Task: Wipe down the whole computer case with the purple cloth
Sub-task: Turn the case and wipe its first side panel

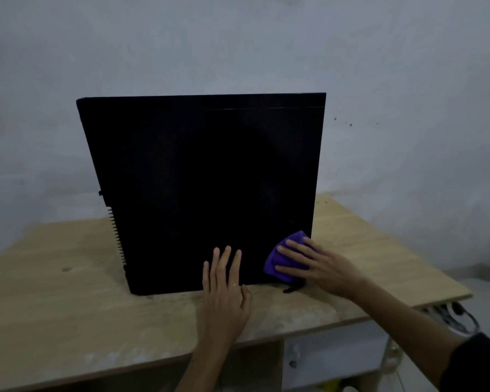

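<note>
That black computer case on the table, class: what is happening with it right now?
A person is wiping the computer case, which stands upright on a wooden table. The right hand presses the purple cloth against the lower right corner of the side panel. The left hand lies flat against the panel's bottom edge, apparently steadying it.

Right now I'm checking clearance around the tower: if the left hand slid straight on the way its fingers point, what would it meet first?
The left hand points up the computer case side panel, fingers flat against it. It would likely just slide up bare panel; the purple cloth lies off to the right.
</note>
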### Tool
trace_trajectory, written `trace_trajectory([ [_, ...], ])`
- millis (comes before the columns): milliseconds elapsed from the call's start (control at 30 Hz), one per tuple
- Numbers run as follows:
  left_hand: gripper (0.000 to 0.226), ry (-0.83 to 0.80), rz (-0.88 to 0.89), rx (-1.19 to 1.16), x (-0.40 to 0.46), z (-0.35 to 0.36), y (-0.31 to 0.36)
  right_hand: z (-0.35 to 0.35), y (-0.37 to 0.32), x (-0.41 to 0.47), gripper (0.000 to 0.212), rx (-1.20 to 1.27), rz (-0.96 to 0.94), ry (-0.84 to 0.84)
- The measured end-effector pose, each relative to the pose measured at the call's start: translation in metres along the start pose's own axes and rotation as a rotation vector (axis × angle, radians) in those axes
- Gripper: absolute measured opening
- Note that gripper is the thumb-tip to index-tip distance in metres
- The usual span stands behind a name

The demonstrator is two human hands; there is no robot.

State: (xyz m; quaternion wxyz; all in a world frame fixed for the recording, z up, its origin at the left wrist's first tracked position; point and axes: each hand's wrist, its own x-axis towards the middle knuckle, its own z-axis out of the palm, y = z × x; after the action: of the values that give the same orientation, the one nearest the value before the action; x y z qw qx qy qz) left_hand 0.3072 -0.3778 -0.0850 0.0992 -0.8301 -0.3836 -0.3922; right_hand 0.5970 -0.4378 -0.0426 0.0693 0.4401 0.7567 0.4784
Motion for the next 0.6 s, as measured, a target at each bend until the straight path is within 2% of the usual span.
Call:
trace_trajectory([
  [67, 0.075, -0.010, -0.009, 0.006, -0.002, 0.002, 0.001, -0.007, 0.017, 0.001, 0.096, -0.010, 0.023, 0.026],
  [200, 0.071, -0.007, -0.022, -0.008, -0.001, 0.005, 0.001, -0.032, 0.047, 0.019, 0.085, 0.067, 0.312, 0.148],
  [367, 0.066, -0.007, -0.018, -0.003, -0.002, 0.006, -0.001, -0.031, 0.014, 0.034, 0.073, 0.236, 0.613, 0.233],
  [467, 0.066, -0.020, -0.023, -0.010, -0.004, 0.007, -0.002, -0.010, -0.023, 0.010, 0.071, 0.288, 0.579, 0.118],
  [600, 0.066, -0.039, -0.018, -0.011, -0.003, 0.009, -0.002, -0.002, -0.033, -0.012, 0.071, 0.388, 0.552, 0.027],
])
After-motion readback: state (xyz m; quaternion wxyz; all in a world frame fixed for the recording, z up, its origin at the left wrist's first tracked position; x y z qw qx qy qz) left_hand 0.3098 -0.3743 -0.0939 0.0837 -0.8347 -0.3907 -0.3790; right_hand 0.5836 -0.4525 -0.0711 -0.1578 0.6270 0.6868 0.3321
